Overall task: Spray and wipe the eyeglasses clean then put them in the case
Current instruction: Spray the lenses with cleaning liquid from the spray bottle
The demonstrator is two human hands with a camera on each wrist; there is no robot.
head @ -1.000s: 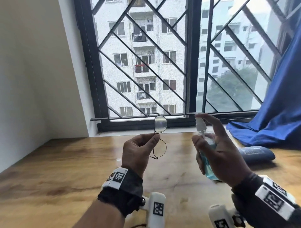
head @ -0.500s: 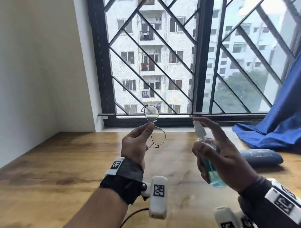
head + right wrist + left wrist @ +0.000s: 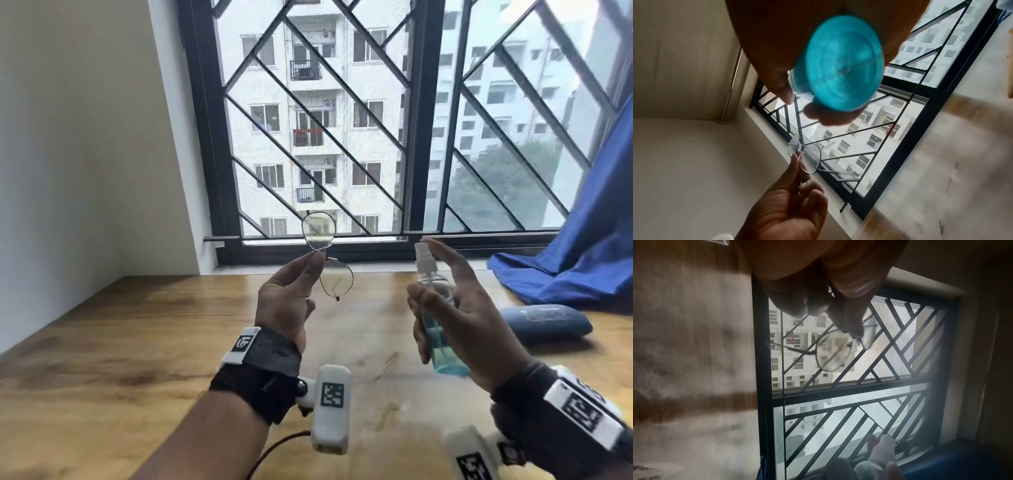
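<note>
A person's left hand (image 3: 287,301) holds a pair of thin, dark wire-rimmed eyeglasses with round clear lenses (image 3: 327,257) above a glossy brown wooden table (image 3: 102,342), thumb and fingertips pinched together at the bridge between the two lenses. The glasses stand on end: their long axis runs close to vertical, one lens (image 3: 318,230) raised against the window and the other (image 3: 337,279) hanging below it beside the fingers. The lenses face roughly toward the right hand; the upper one looks hazy, though whether from droplets or reflection cannot be told. In the left wrist view a temple arm (image 3: 791,348) trails out from the lower lens. The right hand (image 3: 459,318), well apart from the left, is wrapped around a small clear plastic spray bottle holding blue liquid (image 3: 436,318), with the forefinger stretched over its white pump nozzle (image 3: 424,258). The bottle leans slightly with its top tilted toward the glasses and the nozzle pointing at them; the right wrist view shows its round blue base (image 3: 842,63) end-on. A dark blue soft eyeglass case (image 3: 544,322) lies shut on the table to the right, beyond the right hand, just beside a bunched blue curtain (image 3: 582,246). A black-framed window with a diagonal metal grille (image 3: 342,102) fills the background.
</note>
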